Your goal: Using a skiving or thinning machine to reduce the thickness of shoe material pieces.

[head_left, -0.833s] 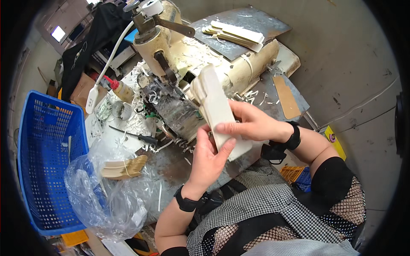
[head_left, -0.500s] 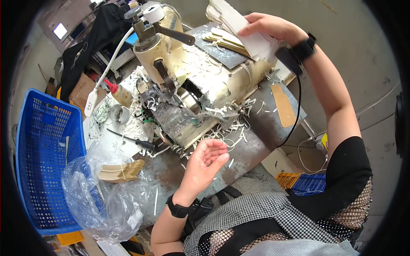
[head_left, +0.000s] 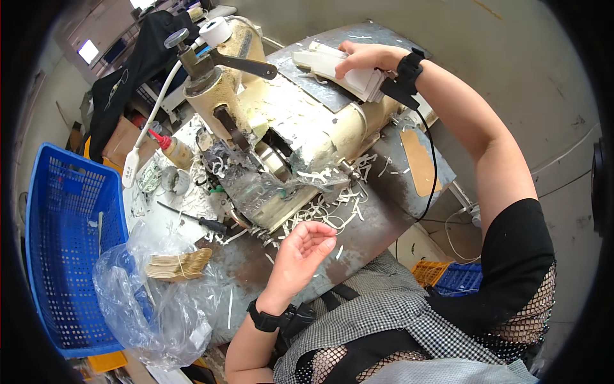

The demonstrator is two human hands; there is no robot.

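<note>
My right hand (head_left: 368, 59) is closed over a stack of thin white pieces (head_left: 321, 62) with rounded ends. The stack sits low over the flat metal plate (head_left: 297, 80) on top of a cream-coloured machine (head_left: 342, 131); whether it fully rests there is hard to tell. Nearer to me, my left hand (head_left: 300, 256) hovers palm up with fingers loosely bent and nothing in it. Just beyond its fingertips, narrow white offcut strips (head_left: 313, 211) lie heaped in front of the machine's round metal wheel (head_left: 274, 160).
A blue plastic crate (head_left: 73, 256) stands at left, beside a clear plastic bag (head_left: 160, 313) and a tied bundle of tan pieces (head_left: 179, 264). A red-capped bottle (head_left: 173, 150), a black-handled tool (head_left: 208, 223) and a tan card (head_left: 420, 163) lie around the machine. A black cable hangs from my right wrist.
My right hand has moved down and left, bringing the white stack low over the plate, where tan pieces showed before. My left hand stays in nearly the same place.
</note>
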